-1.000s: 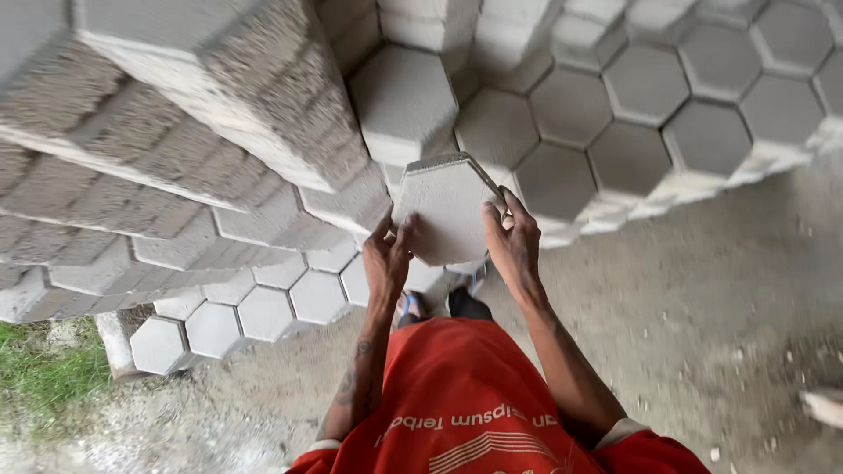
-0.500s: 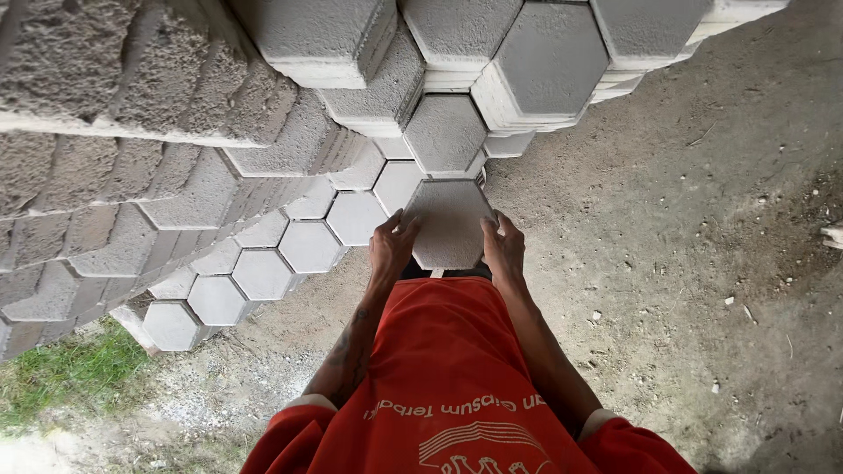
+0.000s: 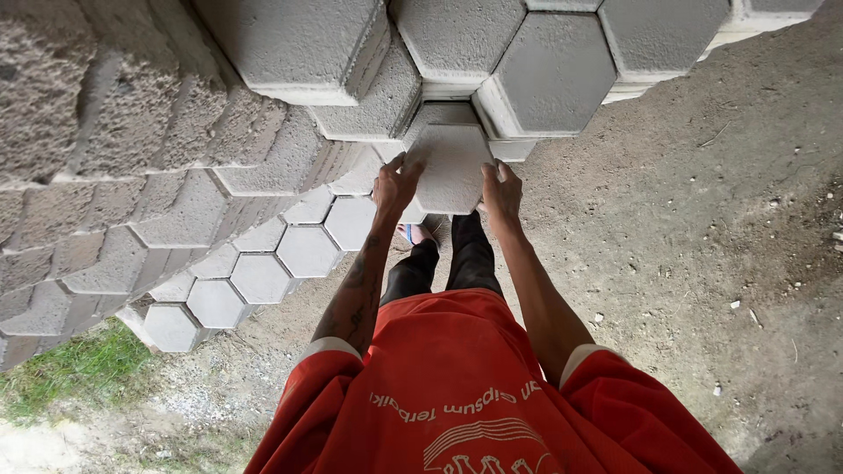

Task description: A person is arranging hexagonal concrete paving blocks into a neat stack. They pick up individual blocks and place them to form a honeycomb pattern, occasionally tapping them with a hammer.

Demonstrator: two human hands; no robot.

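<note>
I held the hexagonal paving block (image 3: 452,167) with my left hand (image 3: 395,184) and right hand (image 3: 502,189), fingers clamped on its sides, stacked blocks (image 3: 553,70) just beyond.

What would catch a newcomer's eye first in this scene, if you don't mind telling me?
First, the grey hexagonal paving block at centre, gripped on its two sides by the left hand and right hand. Next, the tall stack of hexagonal blocks filling the left and top. Below, the person's red shirt stands out against the bare dirt ground on the right.
</note>
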